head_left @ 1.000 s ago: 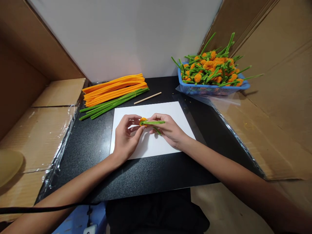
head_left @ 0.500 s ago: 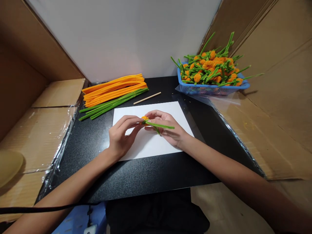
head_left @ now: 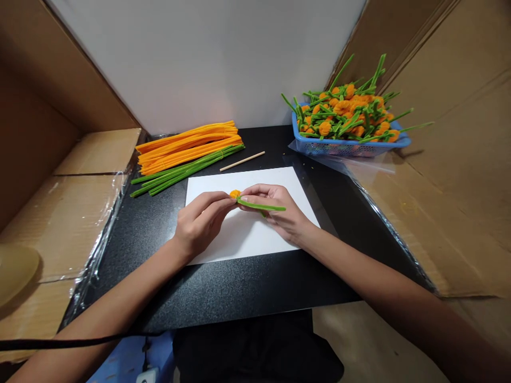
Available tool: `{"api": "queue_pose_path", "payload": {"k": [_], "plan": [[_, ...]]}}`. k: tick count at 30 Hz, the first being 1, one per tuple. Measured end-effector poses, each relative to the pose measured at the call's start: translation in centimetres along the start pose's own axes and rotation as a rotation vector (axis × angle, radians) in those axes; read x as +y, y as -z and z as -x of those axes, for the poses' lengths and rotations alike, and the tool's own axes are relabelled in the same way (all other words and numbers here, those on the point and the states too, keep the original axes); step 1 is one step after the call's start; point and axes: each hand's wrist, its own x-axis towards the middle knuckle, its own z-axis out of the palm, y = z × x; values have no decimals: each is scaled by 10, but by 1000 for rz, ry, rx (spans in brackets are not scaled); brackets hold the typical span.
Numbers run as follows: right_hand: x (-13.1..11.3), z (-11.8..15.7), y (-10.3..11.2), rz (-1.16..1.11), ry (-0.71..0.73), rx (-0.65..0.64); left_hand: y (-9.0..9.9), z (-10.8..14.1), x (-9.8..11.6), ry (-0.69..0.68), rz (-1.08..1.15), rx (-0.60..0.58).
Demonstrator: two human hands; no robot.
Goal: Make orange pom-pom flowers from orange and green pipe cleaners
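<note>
Cardboard sheets [head_left: 459, 159] line both sides of a black counter [head_left: 239, 290], with a white wall [head_left: 199, 64] behind. At the far edge lie a bundle of orange pipe cleaners [head_left: 187, 151], a bundle of green ones [head_left: 183, 171] and a wooden stick [head_left: 242, 161]. To the right, a blue basket [head_left: 343, 150] is heaped with orange-and-green flowers [head_left: 343, 111]. Over a white sheet [head_left: 239, 239], the left hand [head_left: 202, 223] and right hand [head_left: 279, 210] meet, fingers curled and closed, both pinching a pipe-cleaner flower [head_left: 239, 198] just above the paper. Its orange head [head_left: 235, 194] sits at the fingertips. Its green stem [head_left: 261, 206] runs rightward across the right hand's fingers, and a second green end [head_left: 263, 214] shows beneath them. Compared with a second ago, the head stands clearer of the fingers, no longer half covered, and the stem reaches further right. Since the previous frame, the left hand has shifted slightly toward the right hand, and the stem lies nearly level.
</note>
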Motion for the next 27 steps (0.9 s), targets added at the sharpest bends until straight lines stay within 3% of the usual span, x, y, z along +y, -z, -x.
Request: {"api": "queue_pose_path", "payload": {"k": [5, 20, 24, 27], "plan": [[0, -2, 1, -21, -50, 20, 0, 0, -3, 7, -5, -41], [4, -2, 2, -26, -60, 63, 7, -10, -9, -183, -144, -224], [0, -2, 3, -62, -89, -7, 12, -13, -16, -397, -213, -223], [0, -2, 4, -48, -106, 11, 16, -16, -19, -575, -288, -204]]}}
